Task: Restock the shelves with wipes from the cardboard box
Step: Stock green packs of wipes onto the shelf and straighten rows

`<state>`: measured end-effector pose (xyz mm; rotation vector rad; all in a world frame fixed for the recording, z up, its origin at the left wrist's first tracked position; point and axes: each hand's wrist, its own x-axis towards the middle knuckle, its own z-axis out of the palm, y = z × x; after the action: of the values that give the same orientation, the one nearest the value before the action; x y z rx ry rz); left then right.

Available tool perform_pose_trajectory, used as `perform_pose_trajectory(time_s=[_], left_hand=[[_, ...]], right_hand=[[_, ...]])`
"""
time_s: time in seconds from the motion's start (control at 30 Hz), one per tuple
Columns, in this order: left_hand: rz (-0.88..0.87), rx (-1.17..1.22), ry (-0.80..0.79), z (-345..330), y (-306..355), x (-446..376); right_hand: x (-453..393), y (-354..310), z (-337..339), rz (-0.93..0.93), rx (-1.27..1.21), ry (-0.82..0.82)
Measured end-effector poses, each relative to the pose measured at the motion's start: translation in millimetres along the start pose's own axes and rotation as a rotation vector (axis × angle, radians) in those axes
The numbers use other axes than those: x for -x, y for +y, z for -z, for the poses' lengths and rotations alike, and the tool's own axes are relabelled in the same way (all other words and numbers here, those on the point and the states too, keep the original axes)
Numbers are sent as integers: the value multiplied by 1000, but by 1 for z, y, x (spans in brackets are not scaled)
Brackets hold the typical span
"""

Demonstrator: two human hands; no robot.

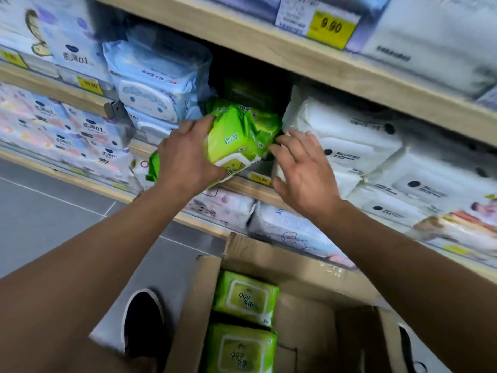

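My left hand point(185, 157) grips a green pack of wipes point(234, 141) at the front of the middle shelf point(242, 184), in the gap between blue packs and white packs. More green packs point(266, 122) lie behind it in the gap. My right hand point(304, 168) has its fingers spread, its fingertips at the green pack's right end, next to the white packs. Below, the open cardboard box point(295, 313) holds two green packs point(246, 297) along its left side.
Blue wipe packs point(156, 84) stand left of the gap, white packs point(349, 138) right of it. A wooden shelf with a yellow price tag point(332, 26) runs overhead. Lower shelves hold more packs point(282, 224). Grey floor and a dark shoe point(144, 316) lie at the left.
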<state>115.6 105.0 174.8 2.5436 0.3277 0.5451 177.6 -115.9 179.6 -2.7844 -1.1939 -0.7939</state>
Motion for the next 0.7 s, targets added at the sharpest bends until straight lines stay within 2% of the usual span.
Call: perform_pose_trajectory(time_s=[0.23, 0.43, 0.53, 0.7], left_hand=[[-212, -219, 34, 4, 44, -34], [-320, -394, 63, -3, 59, -69], [-366, -469, 26, -16, 64, -81], [-342, -472, -51, -24, 62, -106]], right_hand=[[10, 24, 29, -118, -1, 136], [7, 42, 24, -314, 78, 26], [3, 42, 15, -334, 81, 6], [4, 38, 3, -357, 88, 43]])
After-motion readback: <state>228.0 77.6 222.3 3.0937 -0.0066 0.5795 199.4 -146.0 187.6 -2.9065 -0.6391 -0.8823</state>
